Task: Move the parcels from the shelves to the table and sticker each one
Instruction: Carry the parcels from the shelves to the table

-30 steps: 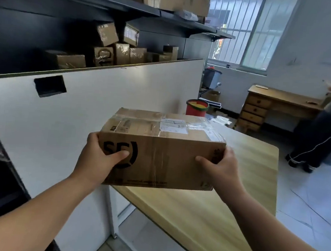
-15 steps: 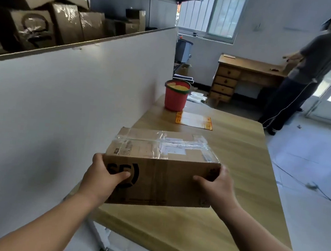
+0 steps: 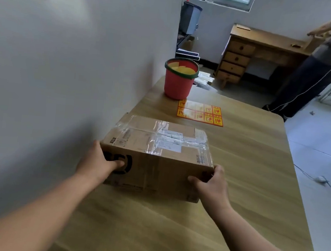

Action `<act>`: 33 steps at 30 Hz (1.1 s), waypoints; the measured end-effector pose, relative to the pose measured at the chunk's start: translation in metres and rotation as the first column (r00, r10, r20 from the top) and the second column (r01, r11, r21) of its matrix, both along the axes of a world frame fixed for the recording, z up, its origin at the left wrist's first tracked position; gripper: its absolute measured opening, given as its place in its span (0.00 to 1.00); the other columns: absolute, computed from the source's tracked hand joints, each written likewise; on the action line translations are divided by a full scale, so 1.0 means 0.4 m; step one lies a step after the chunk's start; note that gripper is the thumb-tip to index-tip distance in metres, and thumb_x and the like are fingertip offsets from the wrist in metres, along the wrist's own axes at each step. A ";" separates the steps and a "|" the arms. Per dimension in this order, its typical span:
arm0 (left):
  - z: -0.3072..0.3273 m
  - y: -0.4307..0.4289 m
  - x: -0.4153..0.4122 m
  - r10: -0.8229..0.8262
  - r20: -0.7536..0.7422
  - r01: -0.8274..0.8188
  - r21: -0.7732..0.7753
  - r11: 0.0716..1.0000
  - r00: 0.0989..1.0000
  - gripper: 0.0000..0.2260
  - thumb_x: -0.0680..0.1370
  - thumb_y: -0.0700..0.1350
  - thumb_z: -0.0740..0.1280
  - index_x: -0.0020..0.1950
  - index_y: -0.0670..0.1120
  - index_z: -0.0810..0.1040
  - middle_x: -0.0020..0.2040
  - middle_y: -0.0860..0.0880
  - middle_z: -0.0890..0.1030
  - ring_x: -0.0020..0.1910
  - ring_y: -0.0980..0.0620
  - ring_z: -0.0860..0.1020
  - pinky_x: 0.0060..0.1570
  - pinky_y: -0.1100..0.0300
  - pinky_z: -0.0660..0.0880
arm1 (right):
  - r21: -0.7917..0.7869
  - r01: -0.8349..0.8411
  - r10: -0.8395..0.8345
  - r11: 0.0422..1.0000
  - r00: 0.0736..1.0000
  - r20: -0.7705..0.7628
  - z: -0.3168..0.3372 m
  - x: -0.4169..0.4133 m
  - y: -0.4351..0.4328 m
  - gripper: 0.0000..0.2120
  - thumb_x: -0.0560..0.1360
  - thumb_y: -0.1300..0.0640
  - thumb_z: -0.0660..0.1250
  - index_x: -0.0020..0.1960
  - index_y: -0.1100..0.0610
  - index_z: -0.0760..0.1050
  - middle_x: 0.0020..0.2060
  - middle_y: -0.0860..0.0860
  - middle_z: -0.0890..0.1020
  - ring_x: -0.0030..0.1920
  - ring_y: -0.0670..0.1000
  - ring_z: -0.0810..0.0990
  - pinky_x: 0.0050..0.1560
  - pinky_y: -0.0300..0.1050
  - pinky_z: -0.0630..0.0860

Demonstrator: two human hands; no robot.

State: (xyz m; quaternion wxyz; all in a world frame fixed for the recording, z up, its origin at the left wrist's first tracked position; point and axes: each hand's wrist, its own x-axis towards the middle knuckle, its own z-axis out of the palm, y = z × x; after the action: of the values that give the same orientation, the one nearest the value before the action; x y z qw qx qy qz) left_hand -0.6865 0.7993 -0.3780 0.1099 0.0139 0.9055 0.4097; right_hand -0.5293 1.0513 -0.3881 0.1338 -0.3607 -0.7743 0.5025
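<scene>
A brown cardboard parcel (image 3: 158, 150) with clear tape and a white label on top sits low over the wooden table (image 3: 246, 172), close to the white partition. My left hand (image 3: 99, 163) grips its left end, thumb on the front face over a black logo. My right hand (image 3: 211, 185) grips its right front corner. Whether the parcel's base touches the table I cannot tell. Beyond it lies a sheet of orange and yellow stickers (image 3: 200, 112).
A red bucket (image 3: 179, 78) with a green rim stands at the table's far end by the white partition (image 3: 65, 66). A wooden desk with drawers (image 3: 247, 52) is across the room. A person (image 3: 322, 65) stands at the far right. A cable lies on the floor.
I have carried the parcel from in front of the shelves over the table and lowered it. The view swung right and down, and the shelves have dropped out of sight.
</scene>
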 end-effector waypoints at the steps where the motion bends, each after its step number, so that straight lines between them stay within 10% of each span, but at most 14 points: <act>1: -0.006 0.021 -0.038 0.008 -0.003 -0.008 -0.010 1.000 1.000 0.29 0.61 0.47 0.81 0.55 0.48 0.68 0.52 0.46 0.78 0.52 0.43 0.77 0.54 0.46 0.75 | 0.011 -0.011 0.010 1.000 1.000 0.013 -0.007 -0.034 0.021 0.24 0.66 0.60 0.77 0.54 0.51 0.67 0.45 0.46 0.80 0.48 0.50 0.80 0.47 0.48 0.78; 23: -0.056 0.279 -0.454 -0.110 -0.078 0.081 -0.309 0.948 0.991 0.35 0.71 0.55 0.72 0.71 0.47 0.58 0.65 0.43 0.72 0.62 0.42 0.73 0.57 0.47 0.73 | 0.264 -0.126 0.090 0.956 0.986 0.143 -0.068 -0.450 0.240 0.31 0.70 0.51 0.74 0.69 0.51 0.64 0.59 0.49 0.76 0.60 0.53 0.76 0.60 0.52 0.73; 28: 0.000 0.220 -0.405 -0.313 -0.194 0.174 -0.516 0.839 0.930 0.41 0.73 0.59 0.69 0.77 0.45 0.50 0.73 0.43 0.65 0.70 0.42 0.65 0.67 0.47 0.65 | 0.606 -0.284 0.146 0.743 0.952 0.268 0.005 -0.452 0.182 0.38 0.76 0.42 0.64 0.77 0.54 0.50 0.77 0.53 0.51 0.77 0.53 0.46 0.76 0.50 0.45; 33: 0.088 0.132 -0.311 -0.452 -0.273 0.183 -0.651 0.737 0.849 0.39 0.74 0.61 0.66 0.77 0.47 0.52 0.75 0.45 0.60 0.74 0.44 0.57 0.71 0.49 0.59 | 0.670 -0.532 0.350 0.518 0.847 0.401 0.093 -0.486 0.056 0.32 0.78 0.41 0.60 0.76 0.51 0.53 0.78 0.52 0.50 0.77 0.53 0.43 0.74 0.51 0.37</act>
State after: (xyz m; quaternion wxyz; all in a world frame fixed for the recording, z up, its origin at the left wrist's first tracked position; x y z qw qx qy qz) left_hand -0.8107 0.8522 -0.3428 -0.0159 0.2231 0.9727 0.0617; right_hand -0.7237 1.0739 -0.3511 0.0551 -0.1126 -0.9866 0.1049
